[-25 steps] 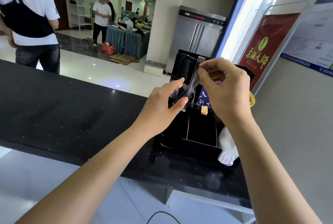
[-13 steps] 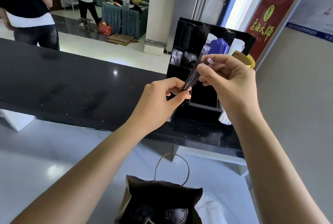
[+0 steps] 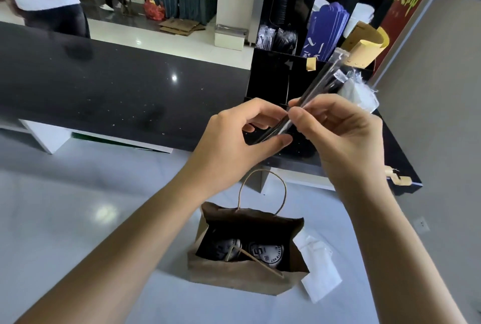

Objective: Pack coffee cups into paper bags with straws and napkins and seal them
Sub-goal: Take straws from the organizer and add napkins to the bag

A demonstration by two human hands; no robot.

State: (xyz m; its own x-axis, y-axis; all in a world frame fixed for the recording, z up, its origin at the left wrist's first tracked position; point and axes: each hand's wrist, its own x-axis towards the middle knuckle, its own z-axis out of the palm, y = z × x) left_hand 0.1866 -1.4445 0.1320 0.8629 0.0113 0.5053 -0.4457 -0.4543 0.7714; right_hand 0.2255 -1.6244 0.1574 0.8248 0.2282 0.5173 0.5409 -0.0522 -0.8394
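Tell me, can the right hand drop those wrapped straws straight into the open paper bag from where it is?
Probably yes. The right hand and left hand both pinch the wrapped straws above the paper bag, whose mouth gapes open. Only its handle and two cup lids lie below.

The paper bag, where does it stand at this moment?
In the head view the paper bag stands open on the pale lower counter, low and centre, under both hands, with a white napkin against its right side.
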